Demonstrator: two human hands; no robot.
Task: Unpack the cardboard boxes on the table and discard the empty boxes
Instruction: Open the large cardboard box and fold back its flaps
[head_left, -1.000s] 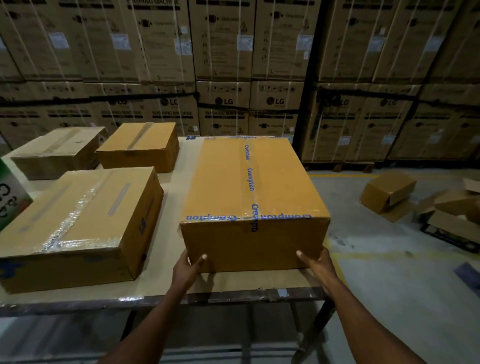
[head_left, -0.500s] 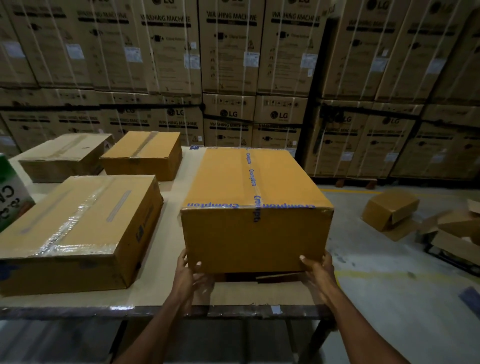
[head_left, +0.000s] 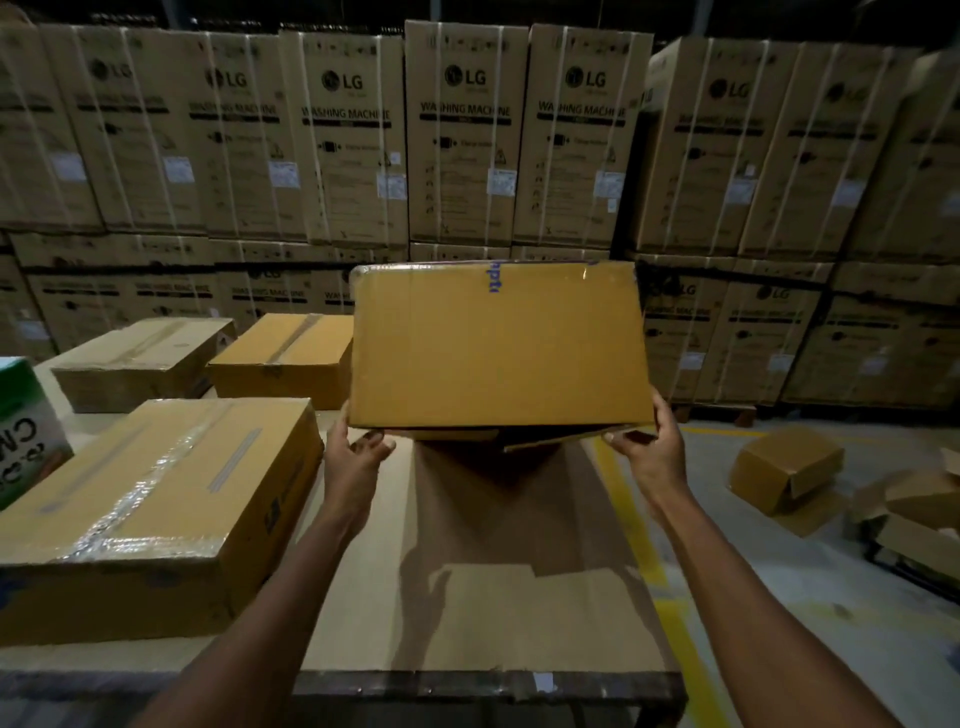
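A brown cardboard box (head_left: 498, 345) with blue printed tape hangs in the air above the table (head_left: 467, 613), its near side facing me and its bottom flaps loose underneath. My left hand (head_left: 353, 457) grips its lower left corner and my right hand (head_left: 649, 452) grips its lower right corner. A large taped box (head_left: 150, 514) lies on the table at the left. Two smaller sealed boxes (head_left: 140, 358) (head_left: 283, 358) sit behind it.
A green and white carton (head_left: 26, 431) stands at the table's far left edge. Several opened empty boxes (head_left: 784, 467) lie on the floor at the right, past a yellow floor line (head_left: 634, 525). Stacked washing-machine cartons (head_left: 462, 135) wall off the back.
The box with the blue tape lay flat on the table with my hands at its near bottom edge. Both hands have lifted it clear of the table and tilted it up.
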